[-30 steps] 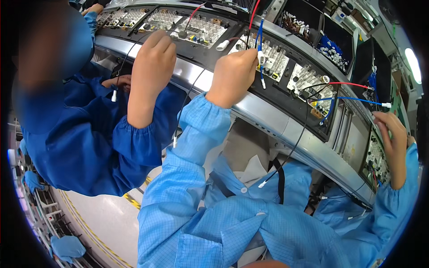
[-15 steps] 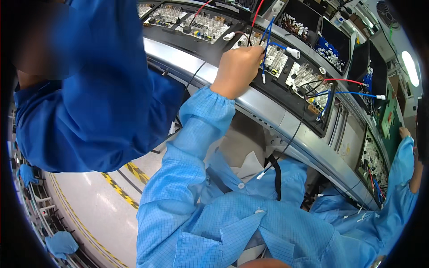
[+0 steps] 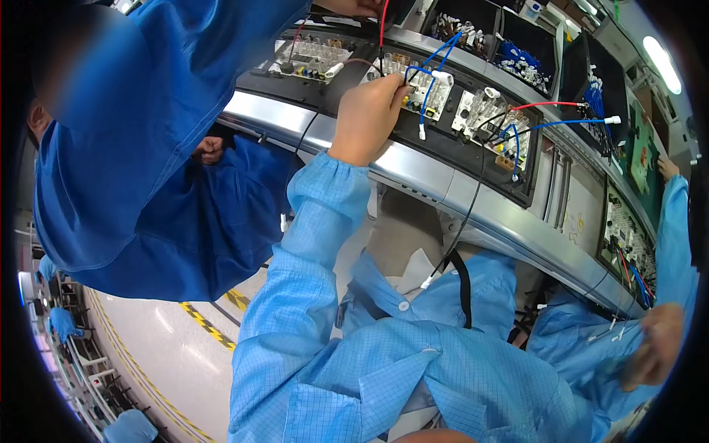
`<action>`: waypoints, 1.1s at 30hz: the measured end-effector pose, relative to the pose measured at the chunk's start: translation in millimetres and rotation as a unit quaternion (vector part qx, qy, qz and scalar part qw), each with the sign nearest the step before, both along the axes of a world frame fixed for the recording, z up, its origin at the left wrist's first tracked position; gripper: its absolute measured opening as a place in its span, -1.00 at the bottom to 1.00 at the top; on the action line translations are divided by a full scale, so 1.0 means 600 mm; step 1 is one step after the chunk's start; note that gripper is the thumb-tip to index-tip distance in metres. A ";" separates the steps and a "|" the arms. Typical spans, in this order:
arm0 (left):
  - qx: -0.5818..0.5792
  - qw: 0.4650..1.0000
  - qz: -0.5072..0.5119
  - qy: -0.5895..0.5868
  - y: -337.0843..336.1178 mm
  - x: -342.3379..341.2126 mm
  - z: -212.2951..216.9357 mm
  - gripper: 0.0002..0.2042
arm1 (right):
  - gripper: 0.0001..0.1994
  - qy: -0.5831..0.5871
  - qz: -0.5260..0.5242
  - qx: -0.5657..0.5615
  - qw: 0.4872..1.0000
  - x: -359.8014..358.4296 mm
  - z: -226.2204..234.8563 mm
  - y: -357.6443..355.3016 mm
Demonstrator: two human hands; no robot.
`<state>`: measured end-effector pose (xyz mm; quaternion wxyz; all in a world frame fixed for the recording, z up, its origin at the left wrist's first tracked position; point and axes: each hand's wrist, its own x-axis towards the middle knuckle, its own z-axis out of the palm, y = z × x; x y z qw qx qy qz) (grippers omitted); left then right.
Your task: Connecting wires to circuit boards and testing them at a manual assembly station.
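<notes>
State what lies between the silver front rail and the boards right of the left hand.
In the head view: black tray, with a black wire and two blue wires' white tips over it.

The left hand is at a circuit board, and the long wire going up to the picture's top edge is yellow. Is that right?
Not quite: the wire is red, not yellow, in the head view. The left hand is at a circuit board.

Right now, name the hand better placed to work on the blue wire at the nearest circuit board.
Left hand, most likely: its fingers are pinched at the blue wire, over the circuit board. The right hand, blurred, is well away at the far right.
</notes>
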<state>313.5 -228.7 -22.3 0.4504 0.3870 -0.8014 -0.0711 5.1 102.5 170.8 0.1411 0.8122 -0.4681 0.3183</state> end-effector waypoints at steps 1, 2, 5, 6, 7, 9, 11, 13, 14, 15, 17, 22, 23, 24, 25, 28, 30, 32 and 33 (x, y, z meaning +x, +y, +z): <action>-0.005 1.000 -0.016 0.010 0.001 -0.014 0.000 -0.87 | -0.81 -0.023 0.020 0.050 0.998 0.046 -0.006 0.001; 0.005 1.000 -0.025 0.017 -0.002 -0.016 -0.005 -0.87 | -0.84 -0.044 0.045 0.105 0.992 0.079 -0.022 -0.010; 0.017 0.999 -0.025 0.017 -0.001 -0.016 -0.019 -0.86 | -0.87 -0.208 -0.030 0.130 0.969 0.109 -0.103 0.003; 0.012 1.000 -0.005 -0.001 0.002 -0.002 -0.020 -0.85 | -0.90 -0.231 -0.005 0.152 0.961 0.106 -0.139 -0.007; 0.014 1.000 0.000 -0.002 0.002 0.002 -0.020 -0.85 | -0.91 -0.231 0.019 0.186 0.955 0.109 -0.161 -0.010; 0.018 1.000 -0.018 0.011 -0.005 -0.013 -0.021 -0.82 | -0.86 -0.251 0.043 0.253 0.934 0.122 -0.190 -0.009; 0.024 1.000 -0.013 0.000 -0.004 -0.013 -0.017 -0.82 | -0.82 -0.278 0.066 0.286 0.915 0.137 -0.219 -0.019; 0.033 0.999 -0.002 -0.006 -0.003 -0.008 -0.012 -0.82 | -0.76 -0.331 0.091 0.356 0.869 0.152 -0.239 -0.033; 0.031 0.999 -0.009 -0.006 -0.004 -0.012 -0.012 -0.82 | -0.76 -0.332 0.091 0.359 0.868 0.159 -0.249 -0.038; 0.029 0.999 -0.015 -0.005 -0.004 -0.016 -0.012 -0.82 | -0.76 -0.361 0.110 0.380 0.844 0.165 -0.258 -0.042; 0.036 0.999 -0.018 -0.004 -0.003 -0.018 -0.014 -0.83 | -0.76 -0.404 0.135 0.421 0.801 0.167 -0.273 -0.047; 0.059 0.998 -0.025 -0.010 -0.003 -0.017 -0.013 -0.83 | -0.77 -0.412 0.121 0.418 0.800 0.153 -0.288 -0.063; 0.060 0.998 -0.019 -0.015 -0.003 -0.017 -0.012 -0.84 | -0.78 -0.422 0.120 0.417 0.796 0.152 -0.291 -0.066; 0.060 0.998 -0.013 -0.020 -0.004 -0.017 -0.013 -0.84 | -0.78 -0.422 0.120 0.419 0.795 0.152 -0.295 -0.068; 0.062 0.998 -0.012 -0.021 -0.006 -0.018 -0.015 -0.84 | -0.79 -0.426 0.125 0.417 0.793 0.152 -0.300 -0.069; 0.052 0.999 -0.015 0.000 -0.007 -0.019 -0.017 -0.85 | -0.80 -0.428 0.140 0.406 0.795 0.147 -0.306 -0.076; 0.053 0.998 0.016 -0.037 -0.005 -0.017 -0.011 -0.84 | -0.80 -0.428 0.151 0.395 0.799 0.145 -0.308 -0.084; 0.058 0.998 0.010 -0.022 -0.004 -0.018 -0.013 -0.85 | -0.85 -0.402 0.165 0.374 0.820 0.142 -0.306 -0.090; 0.061 0.998 0.002 -0.007 -0.003 -0.018 -0.013 -0.86 | -0.85 -0.401 0.167 0.376 0.819 0.141 -0.306 -0.091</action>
